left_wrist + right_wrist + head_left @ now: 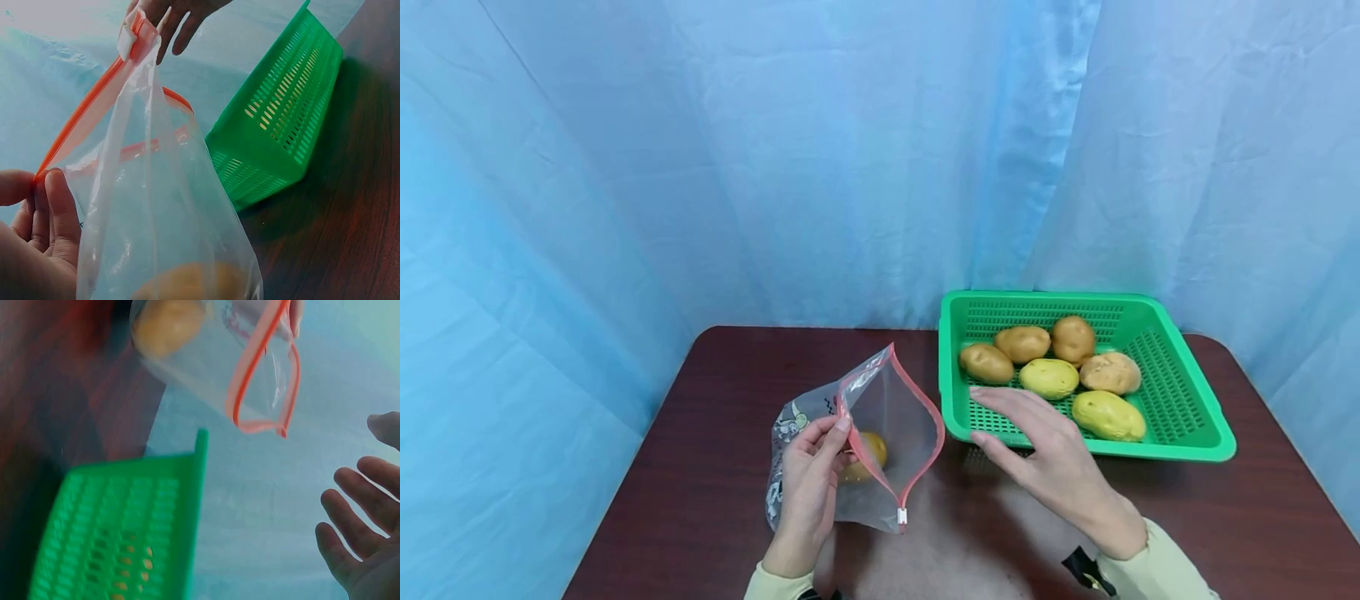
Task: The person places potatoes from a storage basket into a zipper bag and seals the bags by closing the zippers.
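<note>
My left hand pinches the red-edged rim of a clear zip bag between thumb and fingers. The bag's mouth gapes toward the right, and its white slider sits at the near corner. Inside the bag lies one potato, seen through the plastic in the left wrist view too. My right hand holds nothing; its fingers are spread over the near left edge of a green basket. Several potatoes rest in that basket, two of them yellower than the others.
The basket stands at the back right of a dark wooden table with rounded corners. Light blue curtains hang behind the table and along its sides. A black strap shows at the right sleeve.
</note>
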`<state>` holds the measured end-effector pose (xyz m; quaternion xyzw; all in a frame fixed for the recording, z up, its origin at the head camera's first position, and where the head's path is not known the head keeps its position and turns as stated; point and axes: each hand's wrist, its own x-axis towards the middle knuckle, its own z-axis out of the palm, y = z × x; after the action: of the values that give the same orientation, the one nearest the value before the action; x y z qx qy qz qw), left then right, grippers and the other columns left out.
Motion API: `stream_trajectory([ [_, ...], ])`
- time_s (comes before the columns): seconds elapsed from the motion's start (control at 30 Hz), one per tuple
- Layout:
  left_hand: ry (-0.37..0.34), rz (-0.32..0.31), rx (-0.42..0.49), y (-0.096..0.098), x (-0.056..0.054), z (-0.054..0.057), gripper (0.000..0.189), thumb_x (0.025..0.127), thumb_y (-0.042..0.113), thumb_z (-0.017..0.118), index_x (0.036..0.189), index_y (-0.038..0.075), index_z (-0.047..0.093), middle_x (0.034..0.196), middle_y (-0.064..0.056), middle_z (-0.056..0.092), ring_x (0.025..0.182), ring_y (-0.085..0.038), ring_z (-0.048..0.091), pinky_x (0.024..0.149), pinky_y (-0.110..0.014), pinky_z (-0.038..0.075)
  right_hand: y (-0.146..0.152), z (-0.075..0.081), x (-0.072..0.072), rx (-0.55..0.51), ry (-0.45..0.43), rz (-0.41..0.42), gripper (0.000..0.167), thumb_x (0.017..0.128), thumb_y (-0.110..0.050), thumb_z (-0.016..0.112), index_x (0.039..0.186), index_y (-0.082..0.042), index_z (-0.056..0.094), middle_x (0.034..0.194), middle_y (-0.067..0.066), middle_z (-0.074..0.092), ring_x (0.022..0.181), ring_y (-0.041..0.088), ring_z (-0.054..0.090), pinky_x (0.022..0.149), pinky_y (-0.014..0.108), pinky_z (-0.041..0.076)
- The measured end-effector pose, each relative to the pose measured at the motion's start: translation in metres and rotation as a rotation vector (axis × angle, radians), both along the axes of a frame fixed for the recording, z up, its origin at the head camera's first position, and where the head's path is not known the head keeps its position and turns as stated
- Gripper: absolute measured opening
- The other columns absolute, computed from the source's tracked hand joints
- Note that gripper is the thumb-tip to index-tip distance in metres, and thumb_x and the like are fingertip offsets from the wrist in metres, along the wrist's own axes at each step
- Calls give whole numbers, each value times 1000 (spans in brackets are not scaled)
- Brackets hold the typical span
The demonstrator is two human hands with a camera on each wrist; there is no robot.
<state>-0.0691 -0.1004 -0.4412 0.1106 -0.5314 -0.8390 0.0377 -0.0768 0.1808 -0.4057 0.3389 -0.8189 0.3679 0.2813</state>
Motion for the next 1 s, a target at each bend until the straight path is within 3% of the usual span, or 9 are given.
stream_trajectory([
  [0.27,7,-15,-8,-1,1,-1,5,100,7,68,100,3,71,82,-2,70,71,-11,65,63,-23,58,20,16,-13,104,36,-7,56,104,-51,56,132,-4,67,130,10,69,118,28,63,111,17,37],
  [0.53,12,-17,-21,-2,0,-2,6,100,9,69,100,3,71,82,-2,71,71,-11,65,62,-23,58,36,27,-30,193,31,-31,59,104,-55,54,135,-7,66,131,8,69,120,28,63,111,17,33],
  [0.63,14,-14,-12,-2,0,-3,4,100,7,69,99,4,71,81,-2,70,70,-11,65,61,-23,57,40,33,-37,221,3,-19,53,101,-47,65,137,-8,65,132,5,68,121,27,63,109,16,35],
  [0.73,23,-14,-6,-2,0,-3,3,100,6,68,98,5,71,81,-2,70,69,-10,64,60,-22,57,42,39,-43,238,-30,4,51,93,-29,80,137,-10,65,132,4,68,120,25,63,106,16,39],
  [0.87,32,-10,-7,-3,0,-3,4,100,5,67,97,6,71,80,-1,69,68,-10,63,59,-22,56,42,45,-52,278,-50,-5,57,83,-13,87,136,-9,65,131,6,68,120,25,63,100,28,50],
  [1.0,25,-6,-14,-4,1,-3,3,100,6,68,98,5,71,81,-2,69,67,-10,63,59,-22,56,43,48,-61,319,-101,-19,56,86,-13,85,138,-8,64,133,9,67,123,28,62,95,48,54],
])
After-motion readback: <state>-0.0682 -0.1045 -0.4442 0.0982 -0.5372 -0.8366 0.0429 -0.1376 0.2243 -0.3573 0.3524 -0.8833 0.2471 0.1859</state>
